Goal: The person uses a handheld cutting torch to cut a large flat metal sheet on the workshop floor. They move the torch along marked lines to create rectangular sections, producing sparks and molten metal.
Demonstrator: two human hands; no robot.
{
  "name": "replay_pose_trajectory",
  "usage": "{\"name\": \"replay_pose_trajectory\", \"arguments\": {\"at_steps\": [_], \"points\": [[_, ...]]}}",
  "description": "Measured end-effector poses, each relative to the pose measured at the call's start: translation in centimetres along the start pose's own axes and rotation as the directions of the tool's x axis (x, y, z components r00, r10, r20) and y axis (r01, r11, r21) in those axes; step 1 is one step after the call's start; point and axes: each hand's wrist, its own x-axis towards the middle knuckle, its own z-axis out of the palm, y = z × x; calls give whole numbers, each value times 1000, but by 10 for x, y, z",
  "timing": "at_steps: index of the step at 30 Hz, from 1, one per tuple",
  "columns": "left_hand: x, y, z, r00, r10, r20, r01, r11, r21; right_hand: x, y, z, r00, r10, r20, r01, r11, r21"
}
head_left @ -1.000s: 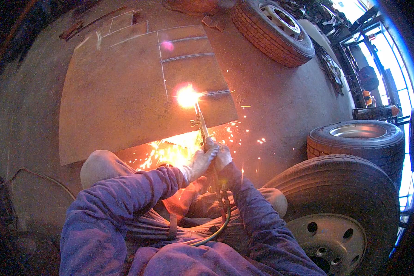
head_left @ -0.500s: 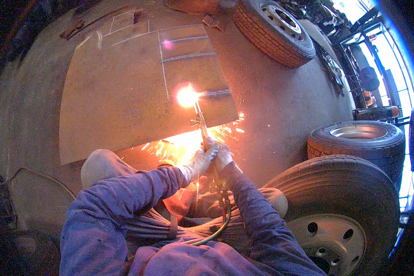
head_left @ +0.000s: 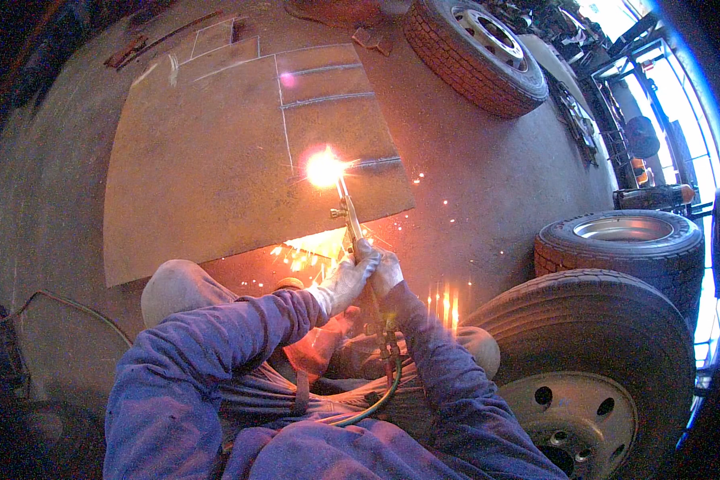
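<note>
A cutting torch [head_left: 349, 220] runs from my hands up to a bright flame point [head_left: 325, 168] on a large rusty steel plate [head_left: 216, 160] lying on the floor. My left hand [head_left: 346, 280], in a pale glove, grips the torch shaft from the left. My right hand [head_left: 386, 272] grips it just beside, on the right. Sparks glow orange under the plate's near edge [head_left: 312, 244]. A green hose [head_left: 376, 400] trails from the torch down across my lap. Chalk lines [head_left: 284, 112] mark the plate.
A truck wheel with a steel rim [head_left: 592, 376] stands at my right knee. Another tyre [head_left: 616, 240] lies behind it and a third [head_left: 472, 48] lies at the top. Metal scraps [head_left: 160, 40] sit beyond the plate. A cable [head_left: 64, 300] crosses the concrete floor at left.
The flame point and torch tip have crept slightly toward the plate's right along the cut line. Both hands keep their grip; the sparks under the plate have thinned.
</note>
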Motion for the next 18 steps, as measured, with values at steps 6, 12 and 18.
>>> {"name": "replay_pose_trajectory", "arguments": {"at_steps": [6, 12, 18], "points": [[4, -8, -2, 999, 34, 10, -35, 999, 38, 6, 4, -2, 1000, 15, 7, -16, 998, 67], [8, -11, -5, 998, 46, 36, -46, 999, 20, -3, -5, 4, 1000, -2, -12, 1, 999, -44], [-8, 11, -1, 998, -63, -25, 65, 994, 85, -7, -8, 9, 1000, 29, -1, -29, 999, 29]]}}
